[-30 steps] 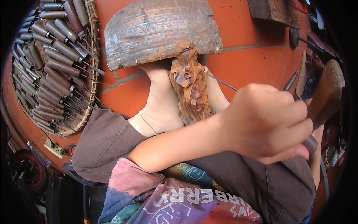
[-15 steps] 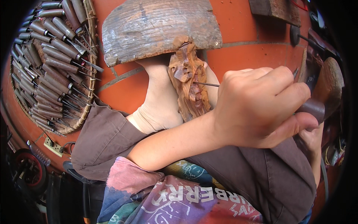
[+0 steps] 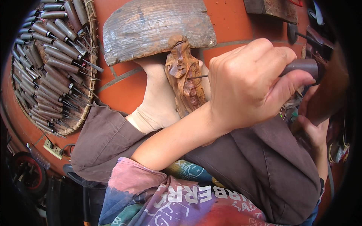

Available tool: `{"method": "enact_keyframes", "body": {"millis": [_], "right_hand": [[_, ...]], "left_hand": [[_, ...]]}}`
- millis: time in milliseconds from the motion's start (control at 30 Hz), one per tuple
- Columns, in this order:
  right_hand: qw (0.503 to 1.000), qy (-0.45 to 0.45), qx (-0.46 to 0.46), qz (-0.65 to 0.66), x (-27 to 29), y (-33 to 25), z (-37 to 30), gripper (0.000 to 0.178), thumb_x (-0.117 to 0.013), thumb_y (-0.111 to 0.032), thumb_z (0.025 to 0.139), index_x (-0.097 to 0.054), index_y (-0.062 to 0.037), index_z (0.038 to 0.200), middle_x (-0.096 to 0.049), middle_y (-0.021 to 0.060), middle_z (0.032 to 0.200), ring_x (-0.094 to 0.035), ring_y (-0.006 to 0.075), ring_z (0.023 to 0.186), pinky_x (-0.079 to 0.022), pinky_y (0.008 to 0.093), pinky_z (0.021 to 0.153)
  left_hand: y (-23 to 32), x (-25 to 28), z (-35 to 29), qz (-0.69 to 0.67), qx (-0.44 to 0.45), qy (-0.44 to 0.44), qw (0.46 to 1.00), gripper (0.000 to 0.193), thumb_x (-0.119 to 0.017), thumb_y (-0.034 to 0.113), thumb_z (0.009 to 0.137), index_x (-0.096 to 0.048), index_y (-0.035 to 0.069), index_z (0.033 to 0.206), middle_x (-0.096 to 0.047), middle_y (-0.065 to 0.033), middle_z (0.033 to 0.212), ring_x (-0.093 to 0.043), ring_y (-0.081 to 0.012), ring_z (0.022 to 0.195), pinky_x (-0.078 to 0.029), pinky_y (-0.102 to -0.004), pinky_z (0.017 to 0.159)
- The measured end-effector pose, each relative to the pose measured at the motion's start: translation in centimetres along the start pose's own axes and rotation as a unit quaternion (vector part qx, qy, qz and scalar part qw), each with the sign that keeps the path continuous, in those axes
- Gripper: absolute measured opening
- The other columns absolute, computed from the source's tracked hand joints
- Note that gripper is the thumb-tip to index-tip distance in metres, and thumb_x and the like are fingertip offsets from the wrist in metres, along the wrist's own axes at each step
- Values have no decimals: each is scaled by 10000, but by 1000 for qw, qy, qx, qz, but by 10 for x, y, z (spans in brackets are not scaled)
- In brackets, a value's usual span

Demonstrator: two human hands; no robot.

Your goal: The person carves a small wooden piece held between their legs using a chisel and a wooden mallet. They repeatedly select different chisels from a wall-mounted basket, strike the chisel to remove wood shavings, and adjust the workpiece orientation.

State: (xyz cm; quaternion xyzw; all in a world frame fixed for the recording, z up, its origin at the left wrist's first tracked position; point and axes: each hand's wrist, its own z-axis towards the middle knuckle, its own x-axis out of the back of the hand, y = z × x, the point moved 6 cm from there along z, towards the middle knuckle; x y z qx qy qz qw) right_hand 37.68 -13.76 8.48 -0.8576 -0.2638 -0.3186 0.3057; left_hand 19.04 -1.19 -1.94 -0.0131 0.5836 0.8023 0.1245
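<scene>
My left hand [image 3: 245,84] is wrapped round the dark handle of a wood chisel [image 3: 303,68]. Its thin steel shaft runs leftward, and the tip meets the side of a brown wood carving [image 3: 183,73] with rough, figure-like shapes. That carving stands tilted between my bare feet [image 3: 152,98], its top against the edge of a weathered wooden board [image 3: 158,32]. At the far right, my right hand [image 3: 316,130] grips a brown wooden mallet [image 3: 332,88], close to the butt of the chisel. The mallet is blurred and partly lost in the dark rim.
A round woven basket [image 3: 87,113] at the left holds many wooden-handled chisels [image 3: 56,77]. Another wooden block [image 3: 273,10] lies at the upper right on the orange tile floor [image 3: 233,22]. A power socket strip [image 3: 52,148] and a wheel [image 3: 30,171] are at lower left.
My left hand and the chisel handle have shifted up and slightly left, the handle now tilting higher. The carving and board sit slightly further left. The mallet has come up beside the chisel's butt.
</scene>
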Motion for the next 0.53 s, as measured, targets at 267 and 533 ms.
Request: {"method": "enact_keyframes", "body": {"millis": [267, 533], "right_hand": [[998, 15, -9, 55, 4, 3, 3, 561, -702, -136, 737, -473, -14, 1235, -524, 36, 944, -525, 137, 855, -434, 276, 779], [998, 19, 56, 27, 7, 40, -19, 594, -708, -40, 835, -458, -3, 1373, -574, 121, 1257, -556, 208, 1184, -432, 348, 1027]], "left_hand": [[7, 12, 6, 6, -36, 25, 999, 306, -793, 364, 779, -680, 81, 814, -543, -37, 634, -532, -219, 487, -411, -318, 444], [16, 20, -2, -34, -79, 11, 996, 366, -795, 423, 761, -692, 82, 846, -518, -19, 608, -530, -197, 480, -410, -303, 442]]}}
